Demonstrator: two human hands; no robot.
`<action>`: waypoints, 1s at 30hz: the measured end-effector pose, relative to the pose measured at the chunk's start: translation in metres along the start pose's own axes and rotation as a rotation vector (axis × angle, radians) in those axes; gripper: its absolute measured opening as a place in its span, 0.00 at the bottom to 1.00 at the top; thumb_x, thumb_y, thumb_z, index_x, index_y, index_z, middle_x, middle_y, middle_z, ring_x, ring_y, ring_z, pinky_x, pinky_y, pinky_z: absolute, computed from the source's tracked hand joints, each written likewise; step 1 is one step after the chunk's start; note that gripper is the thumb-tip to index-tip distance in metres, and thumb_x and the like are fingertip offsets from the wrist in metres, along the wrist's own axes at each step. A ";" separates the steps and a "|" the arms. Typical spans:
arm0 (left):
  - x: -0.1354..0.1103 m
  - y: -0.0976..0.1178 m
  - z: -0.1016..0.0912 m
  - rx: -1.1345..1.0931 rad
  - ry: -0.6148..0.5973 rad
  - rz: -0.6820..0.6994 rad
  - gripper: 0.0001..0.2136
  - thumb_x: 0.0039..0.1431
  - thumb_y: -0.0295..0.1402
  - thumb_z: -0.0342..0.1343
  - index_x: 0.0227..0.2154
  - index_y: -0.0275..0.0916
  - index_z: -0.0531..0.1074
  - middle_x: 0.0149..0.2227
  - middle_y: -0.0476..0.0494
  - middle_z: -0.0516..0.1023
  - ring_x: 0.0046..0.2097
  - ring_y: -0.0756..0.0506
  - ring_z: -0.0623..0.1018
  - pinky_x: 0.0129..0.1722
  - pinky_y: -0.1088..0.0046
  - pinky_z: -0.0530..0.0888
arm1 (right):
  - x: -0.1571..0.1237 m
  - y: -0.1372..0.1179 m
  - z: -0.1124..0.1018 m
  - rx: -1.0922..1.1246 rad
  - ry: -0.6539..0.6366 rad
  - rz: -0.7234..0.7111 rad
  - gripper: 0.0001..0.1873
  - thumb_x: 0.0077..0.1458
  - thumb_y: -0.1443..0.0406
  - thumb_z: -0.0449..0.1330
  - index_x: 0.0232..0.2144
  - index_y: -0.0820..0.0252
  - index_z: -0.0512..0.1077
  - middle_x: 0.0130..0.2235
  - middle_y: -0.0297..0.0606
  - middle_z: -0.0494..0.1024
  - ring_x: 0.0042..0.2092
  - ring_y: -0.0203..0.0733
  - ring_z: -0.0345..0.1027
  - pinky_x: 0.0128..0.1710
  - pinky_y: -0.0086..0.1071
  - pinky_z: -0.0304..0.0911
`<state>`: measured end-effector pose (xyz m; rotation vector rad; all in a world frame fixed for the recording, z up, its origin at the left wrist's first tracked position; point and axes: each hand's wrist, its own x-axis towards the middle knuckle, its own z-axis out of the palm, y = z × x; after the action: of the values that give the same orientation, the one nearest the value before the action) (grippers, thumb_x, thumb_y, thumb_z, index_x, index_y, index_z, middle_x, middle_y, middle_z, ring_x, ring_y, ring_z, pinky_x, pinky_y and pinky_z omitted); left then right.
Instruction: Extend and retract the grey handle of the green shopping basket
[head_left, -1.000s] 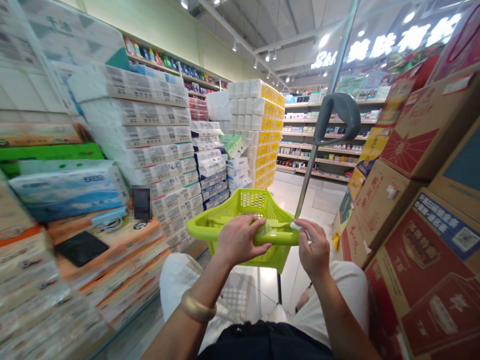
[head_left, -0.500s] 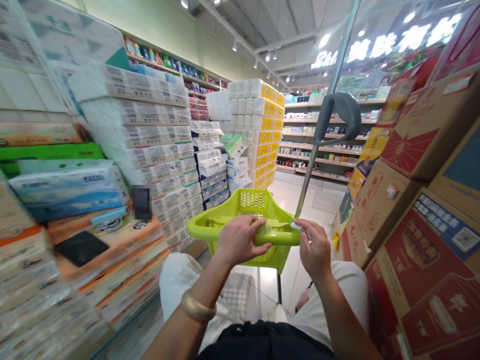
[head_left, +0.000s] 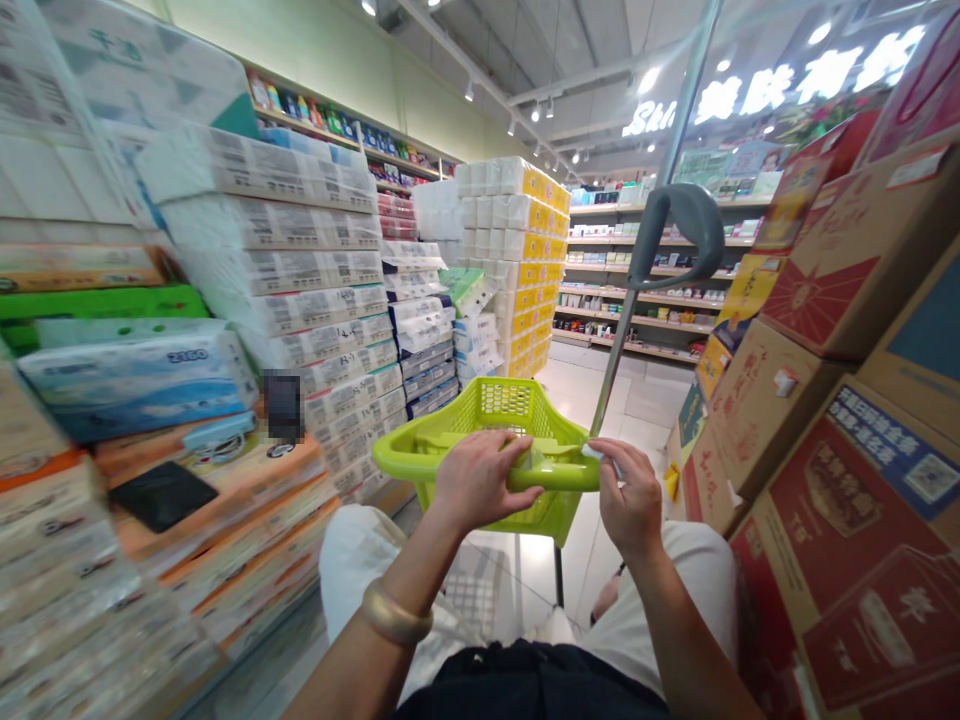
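A lime-green shopping basket (head_left: 491,405) stands in front of my knees, with a grey pull handle (head_left: 671,230) rising on a metal pole at its right. My left hand (head_left: 476,478) is wrapped over the basket's near rim. Closed in a pinch, my right hand (head_left: 630,495) rests at the rim's right end, holding a small white piece that I cannot make out. A thin clear plastic piece lies on the rim between the two hands. A gold bangle (head_left: 394,612) sits on my left wrist.
Stacks of tissue and toilet-paper packs (head_left: 277,260) line the left side, and a dark phone (head_left: 161,495) lies on one orange pack. Cardboard boxes (head_left: 847,400) are piled on the right. A tiled aisle (head_left: 637,395) runs ahead to shelves (head_left: 645,300) and a yellow-white stack (head_left: 517,260).
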<state>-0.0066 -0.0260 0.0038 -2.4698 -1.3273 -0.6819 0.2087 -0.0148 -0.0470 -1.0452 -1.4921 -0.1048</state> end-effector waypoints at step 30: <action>-0.001 -0.001 -0.001 -0.015 -0.009 -0.010 0.26 0.51 0.49 0.59 0.52 0.45 0.68 0.47 0.41 0.75 0.46 0.40 0.75 0.47 0.60 0.71 | -0.001 -0.005 0.002 0.039 0.012 -0.017 0.13 0.58 0.68 0.51 0.36 0.56 0.76 0.39 0.39 0.79 0.44 0.45 0.70 0.48 0.42 0.64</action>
<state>-0.0078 -0.0266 0.0042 -2.4821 -1.3434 -0.6860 0.2040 -0.0174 -0.0458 -0.9996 -1.4867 -0.0933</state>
